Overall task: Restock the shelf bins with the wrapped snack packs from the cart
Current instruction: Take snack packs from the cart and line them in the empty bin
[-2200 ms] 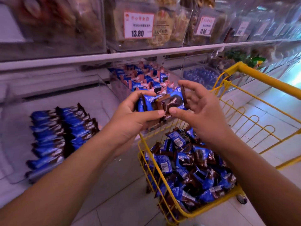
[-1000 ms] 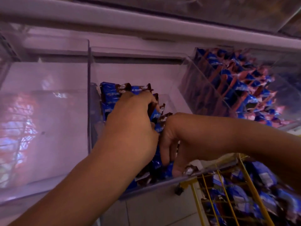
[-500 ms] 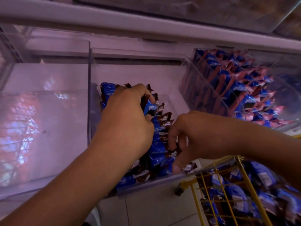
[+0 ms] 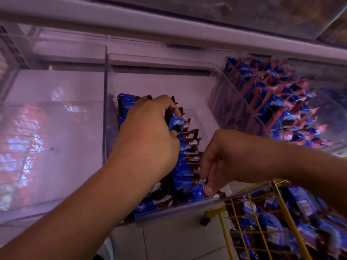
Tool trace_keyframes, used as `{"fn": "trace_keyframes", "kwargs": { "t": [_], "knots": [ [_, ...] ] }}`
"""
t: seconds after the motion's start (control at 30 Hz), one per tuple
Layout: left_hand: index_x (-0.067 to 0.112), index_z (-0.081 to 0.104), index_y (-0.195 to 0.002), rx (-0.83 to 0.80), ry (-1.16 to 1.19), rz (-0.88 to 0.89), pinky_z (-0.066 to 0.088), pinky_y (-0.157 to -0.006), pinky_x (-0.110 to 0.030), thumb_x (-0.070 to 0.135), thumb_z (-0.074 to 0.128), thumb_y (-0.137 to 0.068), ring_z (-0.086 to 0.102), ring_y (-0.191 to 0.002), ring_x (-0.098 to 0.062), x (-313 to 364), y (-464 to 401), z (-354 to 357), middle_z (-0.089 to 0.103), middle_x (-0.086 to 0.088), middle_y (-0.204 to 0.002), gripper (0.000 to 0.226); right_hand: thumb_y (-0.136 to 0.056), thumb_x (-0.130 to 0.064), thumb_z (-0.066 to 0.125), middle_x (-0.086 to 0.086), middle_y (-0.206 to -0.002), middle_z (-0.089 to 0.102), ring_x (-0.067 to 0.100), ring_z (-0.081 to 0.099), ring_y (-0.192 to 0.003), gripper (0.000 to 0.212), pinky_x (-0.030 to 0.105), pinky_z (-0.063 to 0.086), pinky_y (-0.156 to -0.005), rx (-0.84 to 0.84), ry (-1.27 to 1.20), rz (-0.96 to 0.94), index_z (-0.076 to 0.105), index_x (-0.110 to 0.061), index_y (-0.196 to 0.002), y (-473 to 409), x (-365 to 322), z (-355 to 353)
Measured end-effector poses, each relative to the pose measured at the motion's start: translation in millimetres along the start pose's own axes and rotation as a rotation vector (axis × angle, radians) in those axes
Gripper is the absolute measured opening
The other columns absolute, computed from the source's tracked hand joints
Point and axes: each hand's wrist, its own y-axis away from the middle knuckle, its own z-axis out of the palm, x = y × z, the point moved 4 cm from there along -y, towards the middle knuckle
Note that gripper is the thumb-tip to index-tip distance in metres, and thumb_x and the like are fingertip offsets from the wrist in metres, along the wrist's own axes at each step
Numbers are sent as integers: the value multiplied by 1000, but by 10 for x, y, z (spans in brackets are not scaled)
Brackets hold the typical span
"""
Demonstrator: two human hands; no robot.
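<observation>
Centrally, left hand [image 4: 150, 132] gripping snack packs [image 4: 187, 166] in clear bin [image 4: 169, 209]; right hand [image 4: 219, 158] pinching packs lower; yellow cart [image 4: 281, 212] lower right.

White printed characters are showing on the blue wrappers of the snack packs [image 4: 185, 167] in the clear shelf bin [image 4: 169, 210], too blurred to read.

Above me a pale shelf rail [image 4: 131, 17] runs across under the upper shelf's clear front [image 4: 225, 14], everything washed in pinkish-purple light, and below the shelf I see a light tiled floor [image 4: 174, 239] with thin grout lines.
</observation>
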Motion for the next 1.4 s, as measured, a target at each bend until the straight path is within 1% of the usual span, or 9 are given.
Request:
{"fn": "trace_keyframes", "kwargs": {
  "t": [0.23, 0.33, 0.5, 0.83, 0.93, 1.03, 1.2, 1.3, 1.4],
  "knots": [
    [28, 60, -107, 13, -9, 19, 41, -59, -14, 13, 72, -86, 54, -81, -11, -5, -4, 9, 52, 3, -109, 28, -72, -38, 84, -27, -75, 70, -10, 65, -68, 15, 10, 52, -67, 143, 209, -123, 79, -24, -74, 102, -29, 5],
    [27, 59, -107, 1, -13, 21, 42, -59, -16, 12, 72, -86, 54, -79, -13, -5, -1, 12, 52, 2, -110, 29, -70, -38, 86, -16, -74, 71, -6, 65, -66, 19, 12, 52, -63, 171, 223, -109, 75, -23, -71, 68, -8, 31],
    [26, 59, -109, 0, -21, 12, 44, -66, -25, 13, 71, -87, 56, -85, -15, 15, 1, 6, 51, 2, -114, 29, -74, -39, 83, -11, -102, 62, -16, 58, -74, 44, 12, 49, -63, 71, 172, -123, 65, -38, -114, -11, -28, 49],
    [23, 60, -111, 9, -30, 16, 48, -80, -30, 9, 71, -85, 55, -97, -17, 18, -28, 43, 54, -2, -119, 32, -62, -44, 91, -16, -68, 59, -2, 55, -62, 36, 18, 50, -59, 198, 348, -118, 72, -25, -88, -197, -262, 111],
    [27, 60, -107, 27, -1, 17, 50, -67, -25, 9, 72, -84, 57, -83, -16, -15, -47, 41, 56, -2, -112, 31, -68, -36, 89, -8, -74, 71, -3, 63, -65, 28, 10, 49, -60, 157, 283, -108, 72, -22, -86, -159, -230, 6],
    [29, 61, -104, 99, 17, 41, 36, -55, -6, 10, 73, -83, 46, -75, -6, -49, -55, -10, 51, 3, -109, 31, -81, -38, 79, -6, -100, 71, 2, 65, -86, 27, 22, 51, -74, 426, 284, -87, 68, -25, -102, -64, -176, -318],
    [27, 61, -105, 164, 41, 57, 32, -55, -5, 8, 71, -83, 41, -72, 2, -47, -61, -50, 50, 3, -110, 30, -103, -42, 43, -4, -161, 25, 11, 34, -139, 55, 21, 29, -111, 1, 275, -26, 26, -27, -153, -16, -148, -39],
    [28, 61, -104, 152, 49, 42, 30, -53, -5, 8, 72, -84, 39, -69, 1, -54, -77, -17, 47, 5, -109, 30, -103, -55, 27, -7, -156, -33, 6, -22, -145, 78, 17, -9, -114, -175, 326, 38, -22, -22, -153, -71, -50, 201],
    [28, 59, -100, 127, 66, 37, 29, -56, -6, 6, 71, -84, 38, -69, -1, -61, -82, 18, 41, 5, -106, 30, -102, -58, 25, 2, -159, -33, 18, -22, -149, 83, 28, -4, -120, -137, 275, 96, -25, -15, -152, -158, -36, 272]
  ]
}}
